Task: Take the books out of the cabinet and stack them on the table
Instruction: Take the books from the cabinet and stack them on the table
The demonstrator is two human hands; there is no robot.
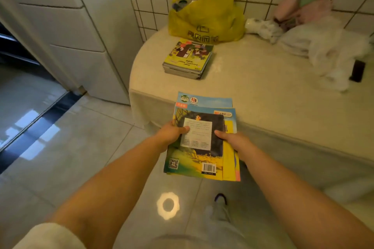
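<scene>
I hold a small bundle of thin colourful books [200,159] in front of me, over the floor just short of the table's near edge. My left hand [172,134] grips the bundle's left side, thumb on the top cover. My right hand [232,139] grips its right side the same way. The top cover shows a dark picture, a white text box, a QR code and a barcode. A stack of several books [187,58] with a yellow-green cover lies on the cream table [253,87], toward its back left.
A yellow plastic bag [206,19] with bottles stands behind the stack against the tiled wall. Crumpled white cloth [325,54], pink and green fabric [303,4] and a dark small object [357,70] lie at the table's right. A white cabinet [81,32] stands on the left. Glossy tile floor below.
</scene>
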